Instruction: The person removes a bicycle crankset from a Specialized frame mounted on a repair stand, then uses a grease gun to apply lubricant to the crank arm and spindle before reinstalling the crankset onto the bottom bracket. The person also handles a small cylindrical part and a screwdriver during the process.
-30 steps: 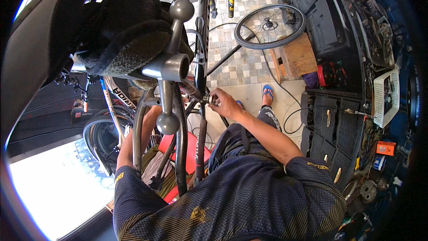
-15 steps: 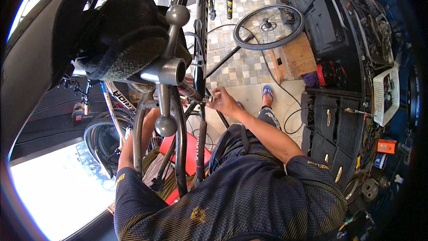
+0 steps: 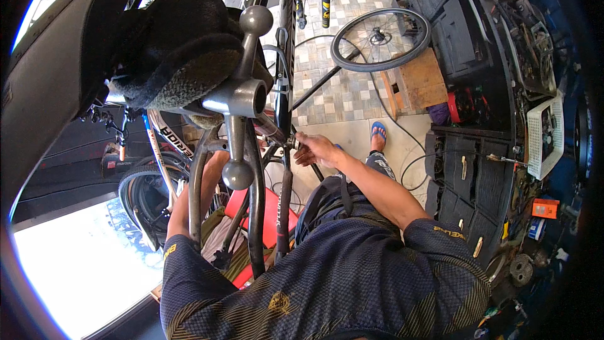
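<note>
A dark bike frame (image 3: 255,208) hangs in front of me. Beside the ball-ended grey clamp handle (image 3: 236,99), its tubes run down toward my body. At the frame's bottom bracket shell, my right hand (image 3: 318,150) has its fingers curled against a small silver ring-like fitting (image 3: 292,143). Thumb and fingers close around the fitting's outer side. My left forearm reaches up behind the frame's rear stays; only a bit of my left hand (image 3: 218,156) shows there, its fingers hidden by the tubes. Black cloth (image 3: 182,50) wraps the part held at the clamp.
A bicycle wheel (image 3: 380,39) lies by a wooden box (image 3: 418,82) on the tiled floor. Black drawers (image 3: 469,173) line the right side, with a white basket (image 3: 546,135) and tools. Other bikes (image 3: 148,198) stand at left; a red seat (image 3: 270,214) is below the frame.
My right hand has turned at the fitting, its fingers rolling from above it to lower and more curled. The left arm has hardly moved.
</note>
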`<state>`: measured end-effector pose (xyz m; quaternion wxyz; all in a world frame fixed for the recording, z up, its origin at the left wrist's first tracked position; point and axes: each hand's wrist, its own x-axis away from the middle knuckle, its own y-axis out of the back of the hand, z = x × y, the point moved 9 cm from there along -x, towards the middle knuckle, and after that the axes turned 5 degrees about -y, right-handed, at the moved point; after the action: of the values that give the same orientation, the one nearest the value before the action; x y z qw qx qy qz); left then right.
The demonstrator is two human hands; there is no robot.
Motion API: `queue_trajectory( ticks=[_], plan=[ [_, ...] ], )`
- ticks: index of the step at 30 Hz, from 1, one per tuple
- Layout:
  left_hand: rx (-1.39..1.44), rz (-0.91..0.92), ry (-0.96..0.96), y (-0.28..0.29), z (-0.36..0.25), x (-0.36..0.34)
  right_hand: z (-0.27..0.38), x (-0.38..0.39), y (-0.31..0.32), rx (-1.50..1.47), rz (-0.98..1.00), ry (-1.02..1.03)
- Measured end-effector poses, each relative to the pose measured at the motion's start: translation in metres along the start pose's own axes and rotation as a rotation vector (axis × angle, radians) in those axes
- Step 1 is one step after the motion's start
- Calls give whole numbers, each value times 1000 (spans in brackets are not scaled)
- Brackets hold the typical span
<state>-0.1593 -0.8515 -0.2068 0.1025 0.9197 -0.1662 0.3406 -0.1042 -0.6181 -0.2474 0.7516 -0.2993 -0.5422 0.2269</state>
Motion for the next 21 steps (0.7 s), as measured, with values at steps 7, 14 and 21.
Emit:
queue_trajectory(
  ticks=[7, 14, 21],
  plan=[
    [-14, -14, -29, -14, -27, 10, 57, 62, -37, 1094, -335, 1319],
    [27, 14, -6, -7, -18, 2, 30, 11, -4, 571, -166, 551],
    [66, 31, 12, -4, -7, -2, 24, 6, -1, 361, -126, 509]
  ],
)
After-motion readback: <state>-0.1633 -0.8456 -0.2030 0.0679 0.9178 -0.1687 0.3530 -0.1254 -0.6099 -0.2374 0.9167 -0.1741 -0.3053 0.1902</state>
